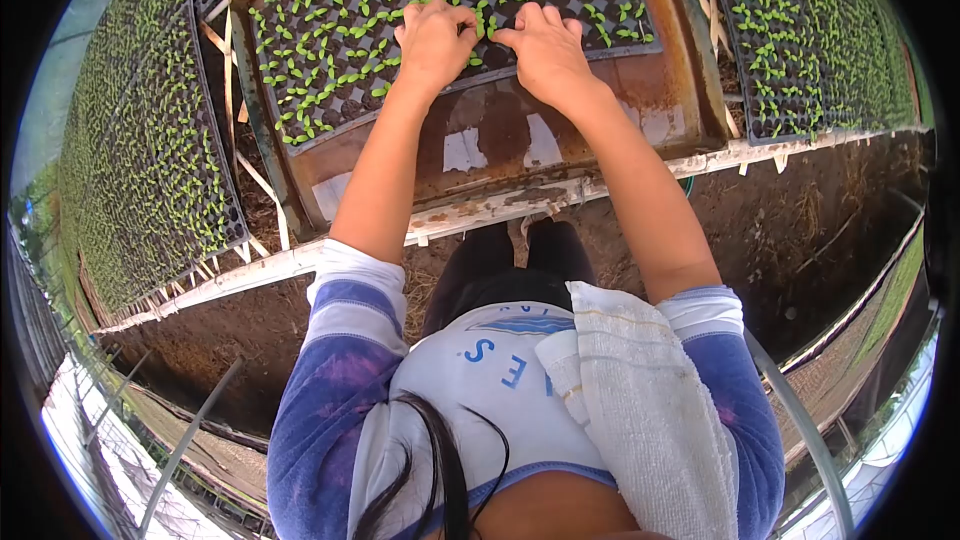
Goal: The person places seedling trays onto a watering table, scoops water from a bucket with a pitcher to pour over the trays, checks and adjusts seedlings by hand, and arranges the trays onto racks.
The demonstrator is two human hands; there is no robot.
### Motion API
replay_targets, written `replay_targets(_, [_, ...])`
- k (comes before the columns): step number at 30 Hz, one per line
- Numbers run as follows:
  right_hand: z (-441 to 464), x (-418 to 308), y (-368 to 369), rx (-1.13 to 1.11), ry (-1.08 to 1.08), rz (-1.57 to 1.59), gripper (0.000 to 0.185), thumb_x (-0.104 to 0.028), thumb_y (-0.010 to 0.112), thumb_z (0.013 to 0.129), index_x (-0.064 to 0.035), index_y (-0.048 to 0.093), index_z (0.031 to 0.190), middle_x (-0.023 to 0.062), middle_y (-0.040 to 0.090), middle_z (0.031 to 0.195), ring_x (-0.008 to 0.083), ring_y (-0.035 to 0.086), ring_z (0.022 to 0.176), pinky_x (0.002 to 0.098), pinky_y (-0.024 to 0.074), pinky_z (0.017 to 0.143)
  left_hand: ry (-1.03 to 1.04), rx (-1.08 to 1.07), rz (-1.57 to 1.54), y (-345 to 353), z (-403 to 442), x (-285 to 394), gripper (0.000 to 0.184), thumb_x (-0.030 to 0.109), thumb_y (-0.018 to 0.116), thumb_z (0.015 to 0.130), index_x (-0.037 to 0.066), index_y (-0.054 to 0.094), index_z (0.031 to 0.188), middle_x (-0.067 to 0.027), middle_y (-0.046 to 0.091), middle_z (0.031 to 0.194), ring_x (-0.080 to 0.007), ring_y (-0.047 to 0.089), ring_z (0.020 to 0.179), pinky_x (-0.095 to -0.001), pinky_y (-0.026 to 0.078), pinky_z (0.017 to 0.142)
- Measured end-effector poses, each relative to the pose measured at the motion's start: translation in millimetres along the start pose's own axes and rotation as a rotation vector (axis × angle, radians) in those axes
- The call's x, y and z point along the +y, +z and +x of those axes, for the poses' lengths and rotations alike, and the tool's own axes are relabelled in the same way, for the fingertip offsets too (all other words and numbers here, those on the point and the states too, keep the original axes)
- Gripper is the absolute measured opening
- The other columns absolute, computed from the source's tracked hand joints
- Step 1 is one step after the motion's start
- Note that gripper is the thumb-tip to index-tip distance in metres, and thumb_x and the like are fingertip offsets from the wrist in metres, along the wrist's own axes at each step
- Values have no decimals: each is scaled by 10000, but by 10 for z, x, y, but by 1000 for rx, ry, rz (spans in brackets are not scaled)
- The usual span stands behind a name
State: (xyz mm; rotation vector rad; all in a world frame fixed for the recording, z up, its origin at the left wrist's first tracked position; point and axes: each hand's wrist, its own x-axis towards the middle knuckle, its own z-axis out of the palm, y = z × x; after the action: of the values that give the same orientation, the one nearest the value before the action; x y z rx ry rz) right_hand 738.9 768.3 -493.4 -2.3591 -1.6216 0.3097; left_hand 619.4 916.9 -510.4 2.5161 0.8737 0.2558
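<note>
A dark seedling tray (350,40), its cells full of soil and small green seedlings (300,90), sits in a shallow, brown-rimmed basin of water (620,90). Over the tray's near part, my left hand (435,48) is closed, thumb and forefinger drawn together among the plants. Just to its right, my right hand (548,52) is also closed, fingers curled and thumb pointing toward the left hand. A few green leaves show in the narrow gap between the two hands. Whatever lies between the fingertips is too small or hidden to make out.
More seedling trays stand on the left (150,140) and right (800,40). A pale wooden rail (450,215) runs along the bench's front edge, with bare soil (790,210) below. A white towel (640,390) hangs over my right shoulder.
</note>
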Motion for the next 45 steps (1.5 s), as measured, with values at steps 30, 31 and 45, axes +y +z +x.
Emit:
replay_targets(30, [-177,-60,-183,-39,-93,-44,268,-93,597,862,-169,805,1014,60,551,1095,244,491,1136,468,314,1019,-57,-103,-544,-402,-217,105,173,172,788,822,62,791,957,-74,677,985,-183,603,929,-323,449,880])
replay_targets(31, [-230,-34,-207,3,-69,-20,278,-75,605,847,-165,804,1020,60,556,1087,244,497,1125,465,317,1016,-9,-105,-446,-372,-200,108,172,183,791,815,78,799,950,-82,680,978,-203,608,914,-329,445,890])
replay_targets(45, [-284,-66,-21,45,36,67,418,-28,547,882,-169,730,1230,70,527,1107,249,496,1118,432,339,979,35,-42,30,-31,-185,126,162,285,791,784,195,816,917,-20,674,981,-314,533,1053,-457,440,877])
